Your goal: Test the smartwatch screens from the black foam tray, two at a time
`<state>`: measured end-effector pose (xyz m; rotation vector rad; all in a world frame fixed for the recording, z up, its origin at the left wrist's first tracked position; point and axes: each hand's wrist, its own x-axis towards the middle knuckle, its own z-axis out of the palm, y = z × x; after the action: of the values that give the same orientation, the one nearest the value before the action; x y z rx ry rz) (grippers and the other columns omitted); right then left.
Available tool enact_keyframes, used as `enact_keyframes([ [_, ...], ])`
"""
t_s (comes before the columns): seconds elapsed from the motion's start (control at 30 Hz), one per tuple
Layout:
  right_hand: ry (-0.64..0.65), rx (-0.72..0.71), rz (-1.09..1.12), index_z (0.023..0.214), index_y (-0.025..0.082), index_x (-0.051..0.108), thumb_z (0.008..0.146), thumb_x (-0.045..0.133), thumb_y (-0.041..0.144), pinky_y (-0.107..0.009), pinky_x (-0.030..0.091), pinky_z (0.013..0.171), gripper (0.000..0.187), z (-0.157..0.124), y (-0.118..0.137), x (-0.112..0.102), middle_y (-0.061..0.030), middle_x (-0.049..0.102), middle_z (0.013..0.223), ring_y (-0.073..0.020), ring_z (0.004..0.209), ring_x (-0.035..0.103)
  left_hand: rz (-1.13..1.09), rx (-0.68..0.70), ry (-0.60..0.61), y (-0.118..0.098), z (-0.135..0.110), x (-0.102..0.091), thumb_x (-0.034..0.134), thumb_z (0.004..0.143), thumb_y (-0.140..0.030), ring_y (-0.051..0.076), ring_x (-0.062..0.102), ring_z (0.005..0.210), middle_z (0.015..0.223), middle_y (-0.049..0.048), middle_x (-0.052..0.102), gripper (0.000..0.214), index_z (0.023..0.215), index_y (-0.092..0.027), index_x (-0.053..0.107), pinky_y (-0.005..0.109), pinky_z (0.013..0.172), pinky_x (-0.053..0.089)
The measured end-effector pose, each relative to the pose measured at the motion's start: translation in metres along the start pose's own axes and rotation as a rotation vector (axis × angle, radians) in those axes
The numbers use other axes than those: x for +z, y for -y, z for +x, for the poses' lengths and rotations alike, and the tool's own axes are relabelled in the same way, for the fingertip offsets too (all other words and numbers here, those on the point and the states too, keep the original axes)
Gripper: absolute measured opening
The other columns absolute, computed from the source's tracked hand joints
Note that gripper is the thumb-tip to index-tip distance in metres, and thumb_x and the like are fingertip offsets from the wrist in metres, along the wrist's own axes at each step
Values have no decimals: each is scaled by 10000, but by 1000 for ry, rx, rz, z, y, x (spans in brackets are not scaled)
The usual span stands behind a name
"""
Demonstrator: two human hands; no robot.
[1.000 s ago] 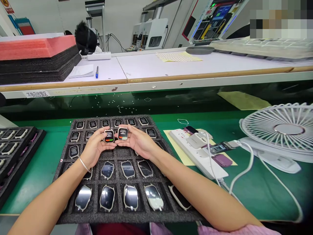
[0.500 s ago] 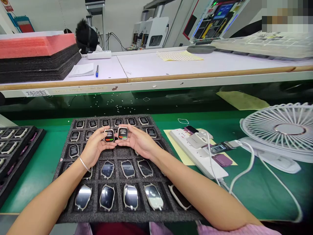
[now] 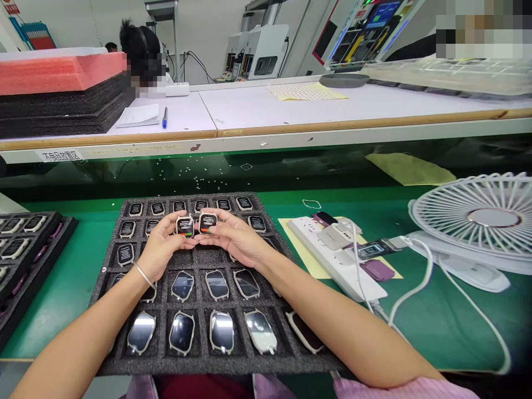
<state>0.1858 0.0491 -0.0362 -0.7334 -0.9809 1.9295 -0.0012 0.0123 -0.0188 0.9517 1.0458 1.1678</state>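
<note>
Green table, black foam tray, yellow sheet, white fan.

- The person's left hand curls in a fingertip grip, its thumb pointing inward.
- The right hand grips just beside it, thumb also turned inward.
- The left forearm and right forearm are bare and converge forward.

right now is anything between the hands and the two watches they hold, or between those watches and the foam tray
Nothing visible stands between the left hand and left watch, or right hand and right watch. Toward the foam tray, only the hands themselves show in the way, below the watches.
</note>
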Motion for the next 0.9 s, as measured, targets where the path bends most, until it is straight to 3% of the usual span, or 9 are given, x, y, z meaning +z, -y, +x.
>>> enact_keyframes([
  [0.27, 59, -62, -59, 1217, 233, 564, 710, 721, 65, -278, 600, 837, 557, -1, -2, -1, -23, 753, 1025, -147, 840, 759, 40, 88, 15, 3, 3, -2, 701, 646, -103, 124, 726, 687, 1102, 64, 704, 588, 1213, -180, 565, 279, 721, 605],
  [0.43, 64, -68, -76, 1227, 237, 564, 722, 738, 78, -342, 600, 886, 557, -2, -3, -1, -34, 746, 1044, -162, 852, 756, 52, 107, 10, 3, 3, -1, 733, 638, -109, 109, 714, 664, 1058, 45, 695, 589, 1199, -178, 567, 257, 693, 604],
  [0.7, 70, -72, -98, 1229, 234, 551, 764, 767, 166, -330, 603, 865, 517, -3, -2, 1, -40, 742, 1027, -164, 847, 758, 73, 130, 8, 4, 3, -1, 765, 656, -129, 86, 686, 632, 1011, 33, 696, 549, 1169, -177, 577, 232, 655, 602],
  [0.9, 53, -71, -78, 1224, 233, 545, 717, 738, 109, -348, 598, 884, 557, -4, -1, 1, -31, 744, 1026, -170, 847, 758, 46, 130, 42, 4, 3, 0, 753, 654, -118, 109, 709, 710, 1106, 64, 690, 599, 1215, -181, 553, 263, 725, 618],
])
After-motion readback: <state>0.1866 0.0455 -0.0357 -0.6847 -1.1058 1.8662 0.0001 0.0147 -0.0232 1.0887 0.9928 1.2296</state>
